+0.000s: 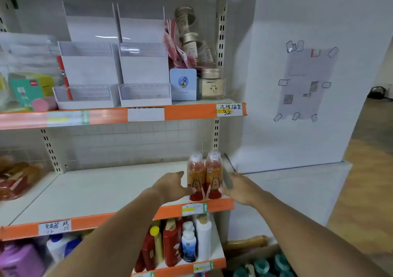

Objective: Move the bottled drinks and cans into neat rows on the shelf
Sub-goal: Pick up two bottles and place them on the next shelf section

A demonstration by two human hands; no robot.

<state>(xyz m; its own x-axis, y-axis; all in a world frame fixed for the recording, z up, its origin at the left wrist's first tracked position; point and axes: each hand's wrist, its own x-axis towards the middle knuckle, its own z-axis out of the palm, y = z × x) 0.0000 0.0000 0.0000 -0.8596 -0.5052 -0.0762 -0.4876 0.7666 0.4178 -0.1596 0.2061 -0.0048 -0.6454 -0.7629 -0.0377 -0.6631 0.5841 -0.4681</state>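
Two bottled drinks with white caps and orange-red labels stand upright side by side at the front right of the middle shelf (106, 191). My left hand (170, 186) lies against the left side of the left bottle (195, 176), fingers stretched out and thumb low at its base. On the other side, my right hand (240, 188) touches the right bottle (213, 174) with its fingers extended. Neither hand wraps a bottle. No cans are in view.
Packaged goods (14, 181) sit at the shelf's far left. Below it stand red, white and blue bottles (172, 242). The shelf above holds white display boxes (89, 74) and jars (212, 85). A white pillar (297, 127) rises at right, with teal-capped bottles (265, 266) by the floor.
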